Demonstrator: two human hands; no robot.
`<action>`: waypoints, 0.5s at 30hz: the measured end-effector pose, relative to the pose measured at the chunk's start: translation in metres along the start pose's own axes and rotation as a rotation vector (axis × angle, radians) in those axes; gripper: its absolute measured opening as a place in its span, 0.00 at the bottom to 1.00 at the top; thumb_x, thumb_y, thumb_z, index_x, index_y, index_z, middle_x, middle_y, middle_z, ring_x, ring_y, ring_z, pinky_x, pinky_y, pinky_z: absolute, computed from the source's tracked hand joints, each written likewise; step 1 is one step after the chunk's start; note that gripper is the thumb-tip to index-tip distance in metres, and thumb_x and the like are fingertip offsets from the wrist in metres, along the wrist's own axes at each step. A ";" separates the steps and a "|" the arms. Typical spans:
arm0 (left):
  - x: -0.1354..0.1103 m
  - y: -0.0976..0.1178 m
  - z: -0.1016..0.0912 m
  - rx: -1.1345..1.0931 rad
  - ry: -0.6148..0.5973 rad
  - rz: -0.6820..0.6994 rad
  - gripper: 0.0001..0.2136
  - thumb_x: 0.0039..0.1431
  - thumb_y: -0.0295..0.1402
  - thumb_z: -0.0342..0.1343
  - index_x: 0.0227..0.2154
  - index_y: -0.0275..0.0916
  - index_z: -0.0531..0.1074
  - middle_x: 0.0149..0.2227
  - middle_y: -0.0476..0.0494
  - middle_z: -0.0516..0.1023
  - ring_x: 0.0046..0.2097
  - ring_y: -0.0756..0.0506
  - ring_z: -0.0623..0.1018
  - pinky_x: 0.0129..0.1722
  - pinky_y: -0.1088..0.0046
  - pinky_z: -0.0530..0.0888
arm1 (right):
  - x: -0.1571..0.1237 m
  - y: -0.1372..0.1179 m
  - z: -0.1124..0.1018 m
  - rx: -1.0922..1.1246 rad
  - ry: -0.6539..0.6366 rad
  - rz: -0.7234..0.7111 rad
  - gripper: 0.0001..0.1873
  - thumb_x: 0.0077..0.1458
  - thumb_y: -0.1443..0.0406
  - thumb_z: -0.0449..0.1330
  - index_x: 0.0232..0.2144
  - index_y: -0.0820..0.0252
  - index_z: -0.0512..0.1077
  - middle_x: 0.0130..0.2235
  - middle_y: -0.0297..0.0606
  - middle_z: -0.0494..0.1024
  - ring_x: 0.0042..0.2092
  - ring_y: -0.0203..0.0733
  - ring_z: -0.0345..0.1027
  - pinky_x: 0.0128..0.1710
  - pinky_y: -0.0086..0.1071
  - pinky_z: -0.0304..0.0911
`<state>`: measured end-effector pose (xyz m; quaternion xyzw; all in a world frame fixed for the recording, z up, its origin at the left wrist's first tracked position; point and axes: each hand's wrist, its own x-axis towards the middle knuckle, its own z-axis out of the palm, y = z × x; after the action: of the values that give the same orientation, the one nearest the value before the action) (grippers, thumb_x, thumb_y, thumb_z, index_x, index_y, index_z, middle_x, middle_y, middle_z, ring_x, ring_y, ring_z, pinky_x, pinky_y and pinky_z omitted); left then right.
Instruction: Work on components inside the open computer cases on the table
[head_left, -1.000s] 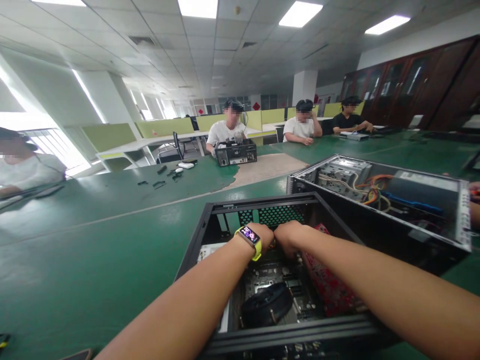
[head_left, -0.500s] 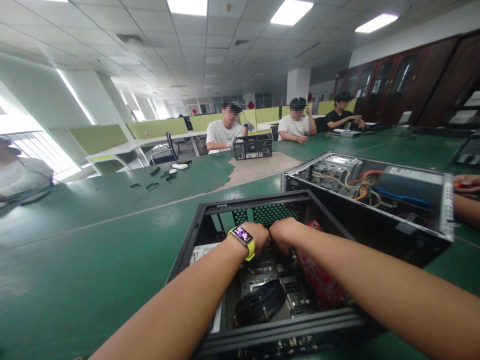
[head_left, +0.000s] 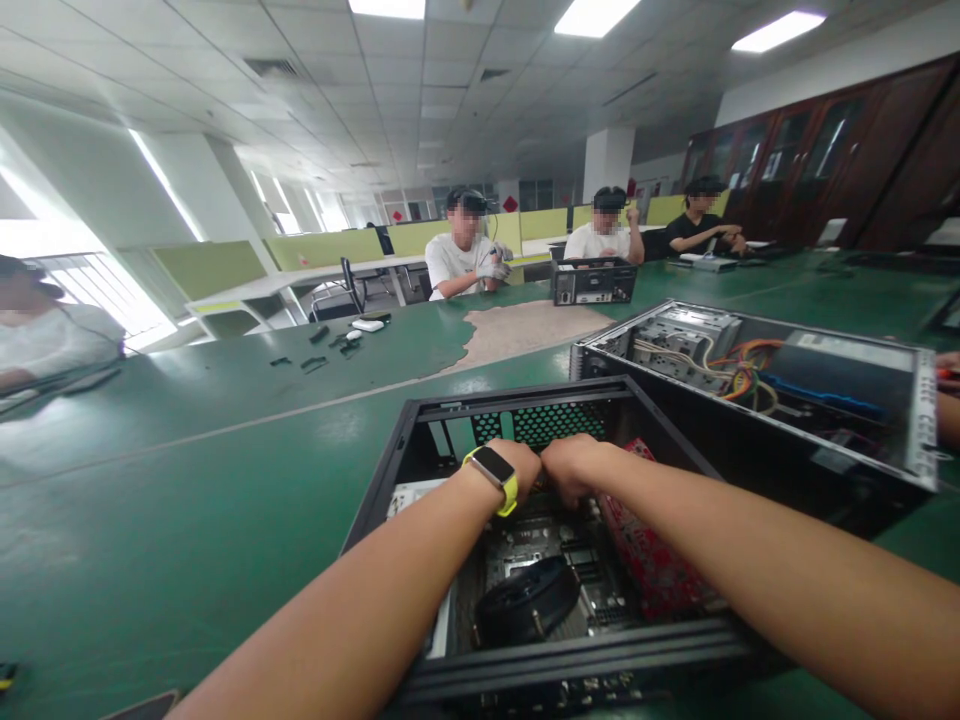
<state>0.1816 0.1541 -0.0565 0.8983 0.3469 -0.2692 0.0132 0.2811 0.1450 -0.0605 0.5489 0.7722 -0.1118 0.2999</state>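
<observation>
Both hands are deep inside the open black computer case [head_left: 420, 440] on the green table [head_left: 187, 500]. The left hand [head_left: 517, 468], with a yellow watch [head_left: 491, 470], and the right hand [head_left: 570, 468] touch each other, fingers curled down; what they pinch I cannot tell. A red card [head_left: 645, 555] stands beside the round fan [head_left: 529, 600].

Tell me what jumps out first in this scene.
Two bare forearms reach into an open black computer case on the green table, the left hand and right hand side by side deep inside. A yellow-strapped watch marks the left wrist; a red card stands at the right.
</observation>
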 end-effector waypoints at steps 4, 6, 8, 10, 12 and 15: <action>-0.003 0.003 -0.003 0.030 -0.056 -0.001 0.16 0.39 0.32 0.65 0.35 0.35 0.78 0.39 0.33 0.80 0.41 0.35 0.79 0.39 0.64 0.77 | -0.002 0.002 -0.002 0.058 -0.078 0.034 0.25 0.28 0.61 0.72 0.34 0.63 0.78 0.32 0.40 0.79 0.37 0.48 0.73 0.38 0.36 0.68; -0.004 0.004 -0.003 0.033 -0.051 -0.018 0.17 0.38 0.32 0.65 0.36 0.35 0.78 0.40 0.33 0.79 0.41 0.35 0.79 0.38 0.63 0.77 | -0.003 0.003 -0.003 0.097 -0.061 0.040 0.25 0.27 0.61 0.72 0.34 0.62 0.78 0.32 0.40 0.79 0.38 0.49 0.73 0.40 0.37 0.68; -0.004 0.004 -0.002 0.038 -0.058 -0.023 0.17 0.38 0.31 0.65 0.36 0.36 0.78 0.40 0.34 0.80 0.41 0.35 0.79 0.38 0.62 0.77 | -0.002 0.004 -0.003 0.105 -0.021 0.032 0.27 0.26 0.60 0.73 0.35 0.62 0.78 0.35 0.42 0.79 0.40 0.51 0.73 0.40 0.38 0.68; -0.003 0.005 -0.001 0.046 -0.069 -0.019 0.16 0.38 0.31 0.65 0.35 0.36 0.78 0.40 0.35 0.80 0.41 0.35 0.79 0.38 0.62 0.77 | 0.000 0.004 -0.002 0.078 0.009 0.027 0.31 0.24 0.60 0.73 0.37 0.62 0.77 0.38 0.44 0.79 0.42 0.53 0.72 0.41 0.40 0.68; -0.003 0.006 -0.002 0.050 -0.083 -0.019 0.16 0.39 0.33 0.65 0.35 0.36 0.78 0.41 0.35 0.80 0.41 0.36 0.79 0.38 0.63 0.77 | 0.001 0.005 -0.001 0.039 0.012 0.027 0.33 0.24 0.60 0.73 0.39 0.62 0.77 0.40 0.44 0.78 0.43 0.53 0.72 0.41 0.40 0.68; -0.005 0.007 -0.005 0.060 -0.097 -0.022 0.16 0.40 0.35 0.65 0.35 0.37 0.78 0.41 0.36 0.79 0.42 0.36 0.78 0.38 0.65 0.77 | 0.002 0.006 -0.001 0.018 -0.006 0.034 0.32 0.25 0.60 0.73 0.39 0.61 0.77 0.40 0.42 0.78 0.43 0.50 0.72 0.42 0.39 0.69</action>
<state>0.1858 0.1468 -0.0508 0.8804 0.3476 -0.3227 0.0002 0.2855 0.1491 -0.0602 0.5644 0.7607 -0.1151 0.2991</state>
